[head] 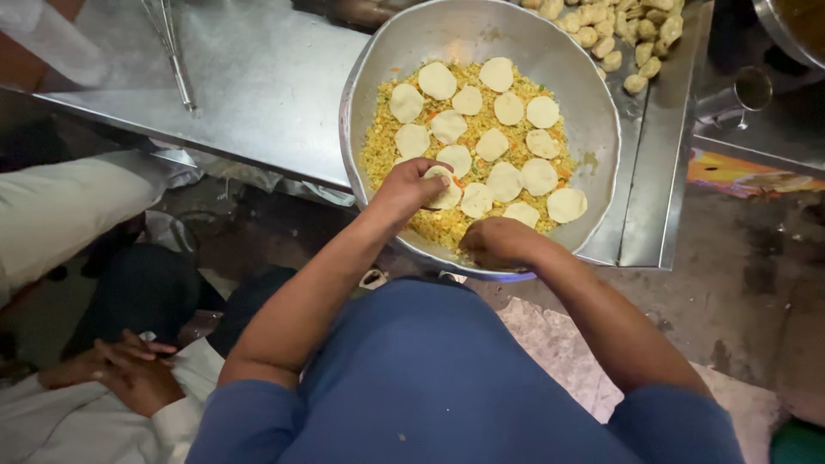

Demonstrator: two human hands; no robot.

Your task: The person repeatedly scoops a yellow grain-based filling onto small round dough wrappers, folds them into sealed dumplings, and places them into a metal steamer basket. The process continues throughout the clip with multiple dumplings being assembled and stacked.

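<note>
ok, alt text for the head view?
Left hand holds a pale round dough disc over a wide steel bowl of yellow crumbly filling dotted with discs; right hand rests at the near rim.

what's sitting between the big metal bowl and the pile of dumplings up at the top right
Nothing: in the head view, only bare steel table separates the metal bowl from the dumplings.

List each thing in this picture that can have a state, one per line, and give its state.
Left hand: pinching one dough disc at the bowl's near side.
Right hand: curled, resting in the filling by the near rim.
Metal bowl: holding yellow filling, discs lying flat on top.
Shaped dumplings: heaped on the steel table.
Second person's hands: clasped, idle.
</note>
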